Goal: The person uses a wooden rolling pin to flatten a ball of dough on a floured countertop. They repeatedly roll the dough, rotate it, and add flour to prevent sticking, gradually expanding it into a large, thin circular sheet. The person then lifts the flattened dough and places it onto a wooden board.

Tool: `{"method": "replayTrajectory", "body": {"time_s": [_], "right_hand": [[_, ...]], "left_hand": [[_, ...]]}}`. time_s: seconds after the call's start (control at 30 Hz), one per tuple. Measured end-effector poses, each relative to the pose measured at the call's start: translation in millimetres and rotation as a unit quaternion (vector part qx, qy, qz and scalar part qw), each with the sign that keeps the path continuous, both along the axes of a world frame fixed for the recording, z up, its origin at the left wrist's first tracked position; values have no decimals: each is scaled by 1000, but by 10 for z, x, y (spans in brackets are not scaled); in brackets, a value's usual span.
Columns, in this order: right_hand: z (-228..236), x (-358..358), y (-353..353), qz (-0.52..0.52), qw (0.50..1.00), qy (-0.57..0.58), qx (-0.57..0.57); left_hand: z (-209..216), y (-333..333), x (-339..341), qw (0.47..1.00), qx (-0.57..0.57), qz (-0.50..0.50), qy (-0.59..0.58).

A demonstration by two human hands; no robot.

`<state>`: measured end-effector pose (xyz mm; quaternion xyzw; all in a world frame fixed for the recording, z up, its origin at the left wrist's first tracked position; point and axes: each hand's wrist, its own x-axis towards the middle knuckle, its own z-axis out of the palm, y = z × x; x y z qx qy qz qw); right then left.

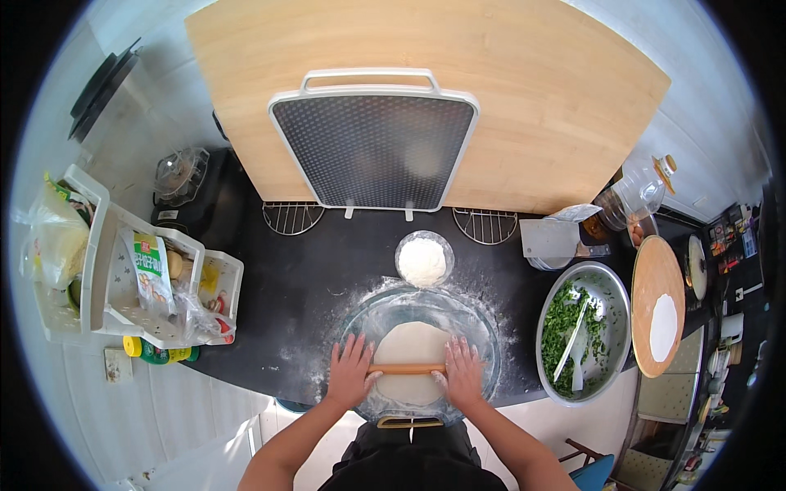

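Note:
A wooden rolling pin point(407, 369) lies crosswise over a round, flat sheet of pale dough point(412, 340). My left hand point(350, 370) rests its palm on the pin's left end, fingers stretched forward and apart. At the right end my right hand point(460, 371) does the same, its fingers out straight and dusted with flour. Beneath the dough is a round, clear glass-like board point(485, 344), scattered with flour. Just beyond it stands a small clear bowl point(401, 266) filled with white flour point(426, 258).
To the right, a steel bowl point(620, 360) contains chopped greens point(561, 327) and two white utensils. Beside it is a round wooden board point(643, 327) bearing a white disc. White baskets point(110, 319) with packages stand left. A framed grey board point(372, 147) leans at the back.

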<state>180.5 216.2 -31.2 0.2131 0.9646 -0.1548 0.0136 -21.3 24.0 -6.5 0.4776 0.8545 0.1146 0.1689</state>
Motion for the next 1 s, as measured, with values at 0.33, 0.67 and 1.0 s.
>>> {"method": "replayTrajectory", "body": {"time_s": [0.33,0.67,1.0], "right_hand": [[35,-991,807,-119,982,147,29],[96,-637,785,-146,982,123,1],[127,101,435,-116,991,57,-31]], "left_hand": [[-91,964,-781,980,107,127,106],[-12,1080,-537,985,96,101,102],[-72,496,310,991,57,120,9]]}}
